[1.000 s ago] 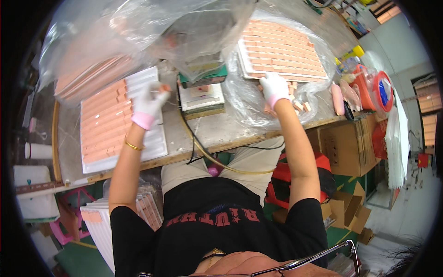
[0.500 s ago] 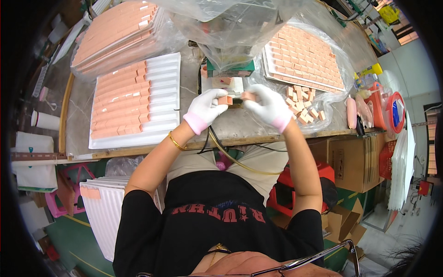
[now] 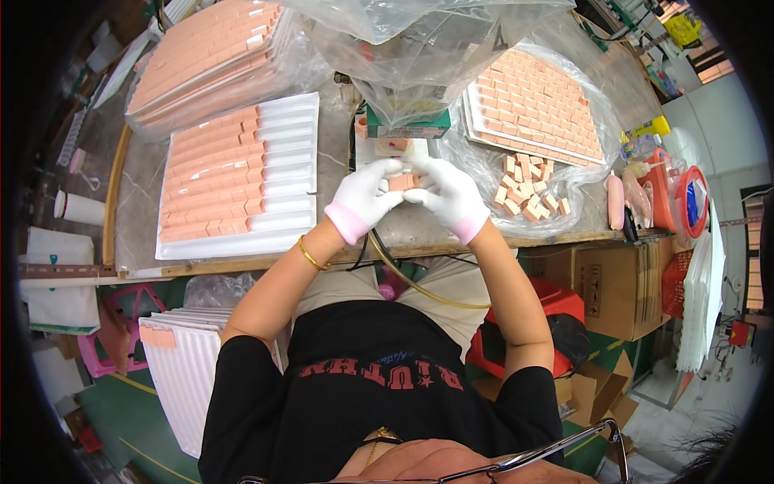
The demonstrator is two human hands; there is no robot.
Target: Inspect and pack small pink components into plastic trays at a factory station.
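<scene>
We see both gloved hands meeting above the near edge of the workbench, with a small pink block pinched between them. The left hand closes its thumb and forefinger on the block's left end; the right hand closes its fingertips on the right end, the remaining fingers curled loosely. The block sits just in front of a small boxy device at the middle of the bench, clear of the surface.

We judge the block to be light, since fingertips alone carry it, and probably slightly yielding, like foam or rubber, though its firmness cannot be read from this view. Its matte faces should grip well against cloth gloves. Being small, it is best taken at its two short ends or across its narrow sides, as it is here. Its long axis appears to run left to right, roughly parallel to the bench's front edge; which face points up we cannot tell.

To the left lies a white ribbed tray, partly filled with rows of like blocks. To the right a loose pile of blocks rests on clear plastic sheeting, beside a full tray of blocks. A crumpled plastic bag overhangs the device.
</scene>
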